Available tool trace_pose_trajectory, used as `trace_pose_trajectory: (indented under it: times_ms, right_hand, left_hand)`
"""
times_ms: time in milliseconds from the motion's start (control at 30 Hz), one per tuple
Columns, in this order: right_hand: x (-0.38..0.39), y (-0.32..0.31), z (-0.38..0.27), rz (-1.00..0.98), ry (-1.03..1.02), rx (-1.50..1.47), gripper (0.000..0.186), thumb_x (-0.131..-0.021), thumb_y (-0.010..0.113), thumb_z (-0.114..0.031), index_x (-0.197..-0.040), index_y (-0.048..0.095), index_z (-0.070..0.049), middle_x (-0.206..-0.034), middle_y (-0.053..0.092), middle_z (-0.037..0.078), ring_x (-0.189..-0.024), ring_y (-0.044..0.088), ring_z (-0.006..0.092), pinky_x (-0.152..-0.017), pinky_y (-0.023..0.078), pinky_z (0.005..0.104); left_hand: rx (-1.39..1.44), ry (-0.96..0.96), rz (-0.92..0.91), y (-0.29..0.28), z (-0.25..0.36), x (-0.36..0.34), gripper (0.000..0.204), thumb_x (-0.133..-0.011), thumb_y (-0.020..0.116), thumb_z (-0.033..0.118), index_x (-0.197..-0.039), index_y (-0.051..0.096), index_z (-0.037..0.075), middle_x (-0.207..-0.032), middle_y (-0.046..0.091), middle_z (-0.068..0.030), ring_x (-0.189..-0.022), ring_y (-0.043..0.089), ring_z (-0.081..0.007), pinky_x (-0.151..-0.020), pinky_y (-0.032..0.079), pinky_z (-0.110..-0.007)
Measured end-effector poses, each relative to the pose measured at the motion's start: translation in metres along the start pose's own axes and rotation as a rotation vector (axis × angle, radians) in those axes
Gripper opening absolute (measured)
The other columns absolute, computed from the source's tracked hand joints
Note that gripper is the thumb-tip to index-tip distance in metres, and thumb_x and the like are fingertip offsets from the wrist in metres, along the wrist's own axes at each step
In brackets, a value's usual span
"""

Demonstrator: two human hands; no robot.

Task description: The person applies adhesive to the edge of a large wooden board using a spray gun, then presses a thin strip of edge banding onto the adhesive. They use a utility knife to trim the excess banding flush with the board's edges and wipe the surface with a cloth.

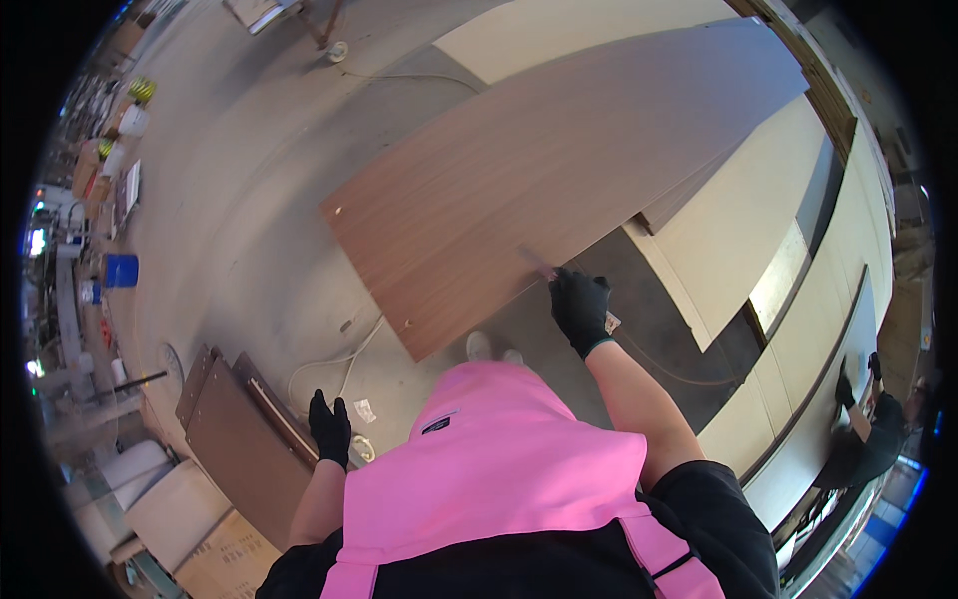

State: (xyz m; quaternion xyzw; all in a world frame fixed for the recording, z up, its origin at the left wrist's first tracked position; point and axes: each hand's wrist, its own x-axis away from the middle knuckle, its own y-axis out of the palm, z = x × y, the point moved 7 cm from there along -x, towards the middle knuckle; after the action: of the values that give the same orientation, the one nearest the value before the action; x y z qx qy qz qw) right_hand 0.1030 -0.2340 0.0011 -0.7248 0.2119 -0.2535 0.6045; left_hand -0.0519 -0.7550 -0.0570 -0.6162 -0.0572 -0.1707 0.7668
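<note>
A long brown wood-grain panel (559,150) lies before me, its near end raised above the floor. Over its near right edge is my right hand (582,307), in a black glove, closed around a thin flat tool (539,262). The tool points forward over the panel face and is blurred, so its exact kind does not show. A small orange-and-white piece shows below that fist. My left hand (330,427), also gloved in black, hangs low with its fingers apart and holds nothing. Nearest to it are dark brown panels (244,449) standing at the left.
Pale boards (743,220) lie right of the brown panel. At the far right another person (868,424) in black gloves touches a long grey panel (813,449). A hose (344,364) runs across the floor. A blue bucket (121,271) stands at the left.
</note>
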Motion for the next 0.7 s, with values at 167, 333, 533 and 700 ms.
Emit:
trace_pose_trajectory:
  times_ms: [167,333,533,700]
  right_hand:
    - [0.029,0.012,-0.054,-0.029,-0.089,-0.085,0.02,-0.086,0.055,-0.025,-0.098,0.066,-0.014,-0.075,0.066,0.009,-0.07,0.064,0.0283,-0.073,0.043,0.0446]
    - [0.061,0.034,-0.114,-0.051,-0.154,-0.102,0.018,-0.085,0.056,-0.028,-0.094,0.066,-0.017,-0.07,0.066,0.008,-0.064,0.064,0.0266,-0.071,0.043,0.0434]
    - [0.092,0.054,-0.187,-0.196,-0.312,-0.277,0.013,-0.083,0.055,-0.023,-0.088,0.066,-0.017,-0.074,0.066,0.008,-0.068,0.065,0.025,-0.069,0.043,0.0423]
    - [0.13,0.077,-0.176,-0.286,-0.043,-0.8,0.023,-0.085,0.061,-0.027,-0.098,0.067,-0.009,-0.083,0.067,0.015,-0.073,0.065,0.0297,-0.074,0.049,0.041]
  left_hand:
    - [-0.164,0.054,-0.066,-0.002,-0.045,0.049,0.063,-0.088,0.059,0.034,-0.137,0.04,0.0,-0.135,0.046,-0.0247,-0.126,0.044,-0.0371,-0.106,0.033,-0.044]
    - [-0.116,0.309,-0.163,-0.002,-0.036,0.054,0.068,-0.086,0.062,0.033,-0.139,0.036,0.0,-0.135,0.047,-0.0214,-0.126,0.044,-0.035,-0.106,0.034,-0.044]
    - [-0.147,0.617,-0.201,-0.032,-0.001,-0.051,0.068,-0.087,0.06,0.034,-0.139,0.036,-0.001,-0.134,0.047,-0.0242,-0.122,0.046,-0.0383,-0.103,0.036,-0.045]
    - [-0.093,0.852,-0.062,-0.062,0.082,-0.174,0.065,-0.086,0.061,0.029,-0.139,0.035,0.002,-0.13,0.047,-0.025,-0.119,0.046,-0.0409,-0.098,0.039,-0.049]
